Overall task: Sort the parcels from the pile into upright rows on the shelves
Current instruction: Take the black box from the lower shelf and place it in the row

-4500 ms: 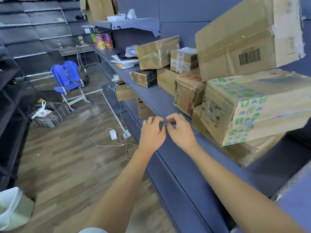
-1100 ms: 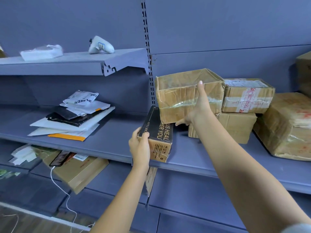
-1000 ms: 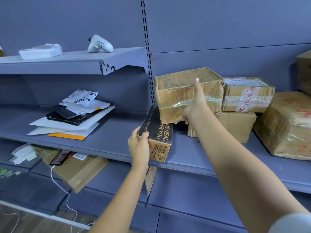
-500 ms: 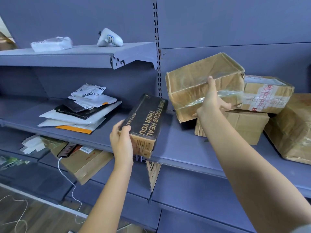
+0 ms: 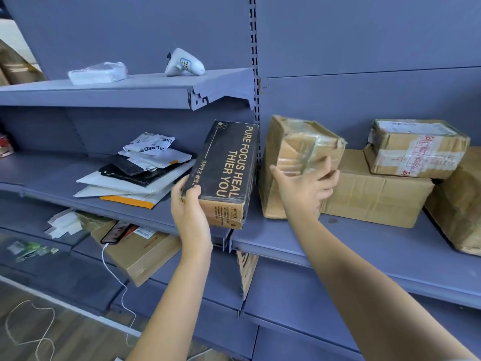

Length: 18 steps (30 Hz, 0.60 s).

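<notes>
Blue-grey metal shelving against a plain panel wall [image 5: 364, 35]. Wood-plank floor [image 5: 65, 334] at lower left, with a pale cord loose on it.

Upper shelf [image 5: 130, 92], left bay: clear-wrapped white packet [image 5: 97, 72] and white handheld scanner [image 5: 184, 63], apart from each other.

Middle shelf [image 5: 364, 246]: loose stack of white, black and orange mailer bags [image 5: 135, 175] lies flat at left. Black cardboard box with gold lettering [image 5: 226, 173] stands on end at the near edge, where the two bays meet, leaning slightly. Left hand [image 5: 190, 212] grips its lower left corner, thumb on the front face, fingers behind.

Just right of it, a tape-wrapped brown cardboard parcel [image 5: 299, 144] stands on end on the same shelf. Right hand [image 5: 304, 186] holds its near face, thumb to the left, fingers spread and bending over the right edge.

Right again: long flat brown carton [image 5: 377, 194], lying down and touching the parcel. A small carton crossed with red-printed tape [image 5: 416, 149] sits on top of it. A creased brown parcel [image 5: 460, 209] is at far right, partly out of view.

Lower shelf [image 5: 65, 256]: flat brown carton [image 5: 145, 254], tilted over the near edge. A dark phone [image 5: 115, 231] lies on it, with a white cable [image 5: 117, 280] trailing down to the floor. White papers and a blurred green-printed bag lie further left.
</notes>
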Each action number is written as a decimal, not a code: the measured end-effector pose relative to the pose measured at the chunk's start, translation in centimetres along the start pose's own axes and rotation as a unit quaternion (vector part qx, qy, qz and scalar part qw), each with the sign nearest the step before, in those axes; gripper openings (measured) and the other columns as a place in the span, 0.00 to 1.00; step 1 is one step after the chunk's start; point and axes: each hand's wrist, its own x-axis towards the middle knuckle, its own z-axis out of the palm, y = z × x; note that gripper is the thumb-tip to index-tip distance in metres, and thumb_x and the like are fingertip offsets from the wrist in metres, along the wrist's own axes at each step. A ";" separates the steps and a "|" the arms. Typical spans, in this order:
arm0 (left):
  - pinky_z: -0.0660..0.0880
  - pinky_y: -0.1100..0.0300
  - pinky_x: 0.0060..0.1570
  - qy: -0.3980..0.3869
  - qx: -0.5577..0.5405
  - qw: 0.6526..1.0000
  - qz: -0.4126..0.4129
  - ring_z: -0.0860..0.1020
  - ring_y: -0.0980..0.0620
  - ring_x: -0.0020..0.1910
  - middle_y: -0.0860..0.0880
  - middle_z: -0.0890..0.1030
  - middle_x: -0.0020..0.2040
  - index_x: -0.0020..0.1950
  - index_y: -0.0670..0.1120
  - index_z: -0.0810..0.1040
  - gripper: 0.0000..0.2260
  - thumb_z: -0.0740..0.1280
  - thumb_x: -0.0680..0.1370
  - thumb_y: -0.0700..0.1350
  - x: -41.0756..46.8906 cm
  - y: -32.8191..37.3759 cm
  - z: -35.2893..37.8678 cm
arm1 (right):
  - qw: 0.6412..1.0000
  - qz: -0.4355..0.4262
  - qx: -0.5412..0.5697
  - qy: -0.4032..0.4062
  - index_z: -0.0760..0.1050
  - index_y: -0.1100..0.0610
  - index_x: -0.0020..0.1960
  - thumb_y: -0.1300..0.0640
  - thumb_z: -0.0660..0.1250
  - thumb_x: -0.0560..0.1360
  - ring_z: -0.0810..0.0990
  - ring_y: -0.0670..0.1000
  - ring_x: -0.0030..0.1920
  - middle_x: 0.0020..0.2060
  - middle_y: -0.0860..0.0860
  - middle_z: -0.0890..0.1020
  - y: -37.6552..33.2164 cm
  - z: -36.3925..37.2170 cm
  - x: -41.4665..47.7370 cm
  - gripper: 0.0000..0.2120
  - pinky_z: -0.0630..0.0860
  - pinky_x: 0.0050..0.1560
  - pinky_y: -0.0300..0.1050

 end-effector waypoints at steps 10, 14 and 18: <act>0.74 0.46 0.62 -0.006 -0.008 0.998 0.057 0.78 0.53 0.59 0.49 0.76 0.63 0.61 0.56 0.75 0.14 0.62 0.77 0.43 -1.9 0.6 0.7 | 0.995 -0.011 -0.066 -0.074 0.44 0.51 0.78 0.40 0.78 0.62 0.45 0.62 0.76 0.77 0.55 0.42 1.8 0.6 -0.7 0.57 0.53 0.73 0.65; 0.72 0.56 0.62 -0.020 0.014 0.991 0.134 0.72 0.55 0.66 0.54 0.73 0.66 0.64 0.58 0.74 0.16 0.63 0.77 0.45 -3.1 1.0 1.4 | 0.989 -0.041 0.143 -0.009 0.58 0.56 0.72 0.55 0.73 0.71 0.58 0.59 0.69 0.70 0.55 0.58 -1.8 -2.8 -0.6 0.36 0.62 0.64 0.49; 0.71 0.60 0.59 -0.025 -0.009 0.992 0.120 0.70 0.54 0.66 0.55 0.71 0.66 0.61 0.63 0.73 0.16 0.63 0.77 0.47 -5.4 0.4 2.7 | 0.947 -0.070 0.307 -0.064 0.62 0.51 0.61 0.56 0.67 0.77 0.68 0.47 0.62 0.62 0.50 0.65 -6.0 -7.3 0.3 0.18 0.67 0.54 0.35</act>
